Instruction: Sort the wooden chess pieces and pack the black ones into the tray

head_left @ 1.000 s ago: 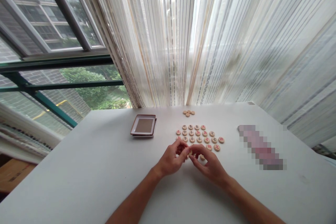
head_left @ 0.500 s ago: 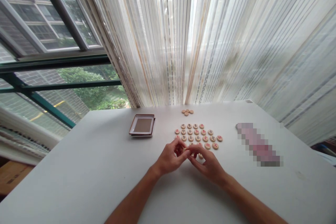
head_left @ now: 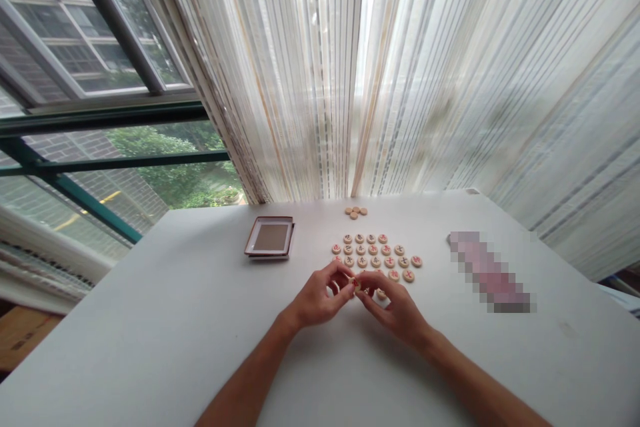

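The left hand (head_left: pixel 320 298) and the right hand (head_left: pixel 396 303) meet over the middle of the smooth white surface (head_left: pixel 150 320). Fingertips of both hands are clamped on 1 small, round, pale wooden disc with a red mark (head_left: pixel 356 285). This disc sits between the 2 hands – tilted, with its marked face visible. Whether it touches the surface cannot be determined.

Directly beyond the hands, toward the far edge, round wooden discs with red or black characters (head_left: pixel 373 250) lie flat in rows. The farthest row contains 4 discs; the next contains 6. The fingers partly cover the nearest rows.

Close to the far edge, 4 plain, pale round discs (head_left: pixel 354 215) form a tight cluster. Left of the rows, toward the far left corner, lies a shallow square box with a reddish-brown rim and a brown panel (head_left: pixel 270 238). Toward the right edge lies an elongated pink item (head_left: pixel 490 273) – its details are obscured by pixelation.
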The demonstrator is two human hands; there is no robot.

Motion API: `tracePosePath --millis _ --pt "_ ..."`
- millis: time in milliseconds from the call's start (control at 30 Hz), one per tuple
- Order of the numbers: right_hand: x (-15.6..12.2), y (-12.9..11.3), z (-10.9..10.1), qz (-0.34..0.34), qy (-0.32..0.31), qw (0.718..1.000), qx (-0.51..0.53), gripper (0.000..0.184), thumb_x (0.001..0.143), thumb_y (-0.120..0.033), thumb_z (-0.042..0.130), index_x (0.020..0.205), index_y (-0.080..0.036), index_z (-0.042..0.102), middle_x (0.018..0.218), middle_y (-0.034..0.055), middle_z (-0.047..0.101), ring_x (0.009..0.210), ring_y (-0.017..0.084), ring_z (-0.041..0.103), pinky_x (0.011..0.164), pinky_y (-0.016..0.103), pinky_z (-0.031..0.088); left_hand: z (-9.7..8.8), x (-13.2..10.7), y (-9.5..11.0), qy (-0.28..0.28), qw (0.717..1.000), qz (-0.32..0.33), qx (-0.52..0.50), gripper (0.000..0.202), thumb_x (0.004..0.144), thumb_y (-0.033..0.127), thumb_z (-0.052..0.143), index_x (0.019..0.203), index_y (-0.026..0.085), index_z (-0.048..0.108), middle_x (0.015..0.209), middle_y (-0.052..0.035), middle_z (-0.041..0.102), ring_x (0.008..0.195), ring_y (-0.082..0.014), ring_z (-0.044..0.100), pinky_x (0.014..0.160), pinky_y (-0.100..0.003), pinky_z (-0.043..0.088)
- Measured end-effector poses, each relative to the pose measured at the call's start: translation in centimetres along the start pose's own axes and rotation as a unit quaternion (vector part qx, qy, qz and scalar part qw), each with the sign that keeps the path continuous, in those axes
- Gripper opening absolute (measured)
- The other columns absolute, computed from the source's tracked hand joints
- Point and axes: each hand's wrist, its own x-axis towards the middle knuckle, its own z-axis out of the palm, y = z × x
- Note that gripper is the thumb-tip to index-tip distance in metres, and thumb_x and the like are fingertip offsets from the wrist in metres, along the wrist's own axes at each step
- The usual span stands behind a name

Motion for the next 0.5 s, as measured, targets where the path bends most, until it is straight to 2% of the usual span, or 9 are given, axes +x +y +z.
tracePosePath --millis 233,400,500 --pt "0.02 0.06 0.04 0.000 0.002 1.000 0.004 0.019 0.092 -0.025 0.062 0.111 -0.025 0.065 0.095 0.0044 0.074 0.076 0.017 0.068 0.069 0.030 0.057 -0.17 0.05 0.17 0.007 1.000 0.000 0.014 0.027 0.089 0.039 0.065 0.104 0.017 0.061 0.090 -0.0050 0.069 0.074 -0.0139 0.063 0.068 -0.025 0.051" --pt "-0.16 0.06 0.18 0.006 -0.011 1.000 -0.017 0.019 0.093 -0.026 0.063 0.111 -0.026 0.067 0.090 0.0023 0.075 0.071 0.016 0.067 0.060 0.026 0.054 -0.24 0.14 -0.33 0.007 1.000 -0.026 -0.005 0.030 0.089 0.044 0.065 0.097 0.015 0.061 0.079 -0.0042 0.069 0.067 -0.0143 0.066 0.062 -0.025 0.051" --pt "-0.16 -0.07 0.21 0.005 -0.017 1.000 -0.019 0.018 0.093 -0.026 0.062 0.110 -0.027 0.067 0.090 0.0021 0.075 0.072 0.016 0.067 0.062 0.026 0.054 -0.22 0.08 -0.52 0.006 0.999 -0.034 -0.008 0.033 0.087 0.046 0.068 0.097 0.015 0.061 0.076 -0.0043 0.070 0.065 -0.0154 0.067 0.061 -0.024 0.052"
